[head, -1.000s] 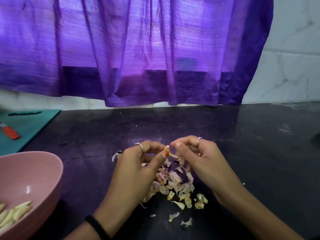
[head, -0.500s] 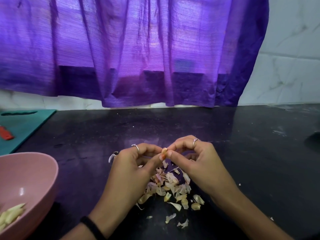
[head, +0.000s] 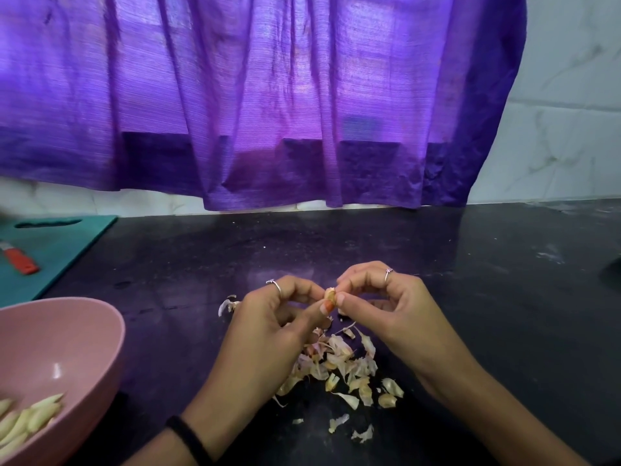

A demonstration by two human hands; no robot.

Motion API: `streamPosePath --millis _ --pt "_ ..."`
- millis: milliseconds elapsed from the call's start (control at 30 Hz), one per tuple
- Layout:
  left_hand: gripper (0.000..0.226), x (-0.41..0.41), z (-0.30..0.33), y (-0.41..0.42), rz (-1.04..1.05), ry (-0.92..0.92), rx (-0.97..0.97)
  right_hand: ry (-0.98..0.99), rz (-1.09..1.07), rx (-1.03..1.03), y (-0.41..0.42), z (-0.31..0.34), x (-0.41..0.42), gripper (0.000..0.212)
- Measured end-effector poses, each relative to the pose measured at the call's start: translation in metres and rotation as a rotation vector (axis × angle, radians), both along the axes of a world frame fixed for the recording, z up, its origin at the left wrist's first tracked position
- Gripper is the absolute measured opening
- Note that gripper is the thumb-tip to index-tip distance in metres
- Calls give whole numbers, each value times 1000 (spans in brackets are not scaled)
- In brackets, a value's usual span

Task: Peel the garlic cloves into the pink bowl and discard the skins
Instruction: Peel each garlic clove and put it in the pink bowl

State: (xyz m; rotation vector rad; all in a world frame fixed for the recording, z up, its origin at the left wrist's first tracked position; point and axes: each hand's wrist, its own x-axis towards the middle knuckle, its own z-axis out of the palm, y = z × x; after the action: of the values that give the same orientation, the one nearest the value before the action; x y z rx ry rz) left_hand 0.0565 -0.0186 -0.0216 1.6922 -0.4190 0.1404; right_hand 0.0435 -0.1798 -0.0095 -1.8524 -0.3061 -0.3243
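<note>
Teal cutting board (head: 64, 243) seen far left. Garlic clove (head: 330, 295), skin partly on, pinched between left hand (head: 268, 331) and right hand (head: 389, 314) above skin pile (head: 339, 364); peeled cloves (head: 27, 418) lying in pink bowl (head: 67, 331).

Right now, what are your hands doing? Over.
Both hands, left and right, pinch one garlic clove. Skins piled beneath. Pink bowl unobstructed.

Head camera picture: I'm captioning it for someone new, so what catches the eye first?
The glowing purple cloth curtain fills the top half. Below it, above the black stone counter, the left hand and right hand pinch one partly skinned garlic clove over a pile of papery skins. At lower left, a pink bowl holds peeled cloves.
</note>
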Motion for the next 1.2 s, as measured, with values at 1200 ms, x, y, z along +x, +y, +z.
streamPosePath --millis 1200 --pt "10 0 -5 -6 -17 184 -382 196 65 101 12 -8 9 8"
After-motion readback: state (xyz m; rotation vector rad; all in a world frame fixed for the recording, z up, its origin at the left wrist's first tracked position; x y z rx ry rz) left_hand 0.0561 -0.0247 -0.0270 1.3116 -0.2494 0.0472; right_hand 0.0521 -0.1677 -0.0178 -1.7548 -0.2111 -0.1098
